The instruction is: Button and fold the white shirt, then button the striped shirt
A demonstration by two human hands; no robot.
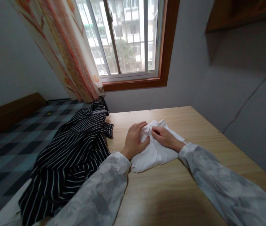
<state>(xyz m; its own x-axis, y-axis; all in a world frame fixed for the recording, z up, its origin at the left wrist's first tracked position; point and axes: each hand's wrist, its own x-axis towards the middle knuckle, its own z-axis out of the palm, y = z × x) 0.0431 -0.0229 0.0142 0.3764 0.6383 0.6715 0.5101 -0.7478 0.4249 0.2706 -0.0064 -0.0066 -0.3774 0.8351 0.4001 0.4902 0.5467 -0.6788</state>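
Observation:
A white cloth garment (156, 153) lies bunched and partly folded on the light wooden table (165, 194). Over its left side rests my left hand (136, 139), thumb and fingers apart, touching the fabric. My right hand (164, 136) lies on the upper part of the garment with its fingers curled closed on a bit of the white cloth. Both palms are hidden from the camera. What kind of garment it is cannot be made out.
Left of the table, a black and white striped garment (76, 147) is spread over a bed with a checked cover (8, 150). A floral curtain (69, 47) hangs beside the window (128, 40). Walls border the table's far and right sides; a wooden shelf (243, 15) is above right.

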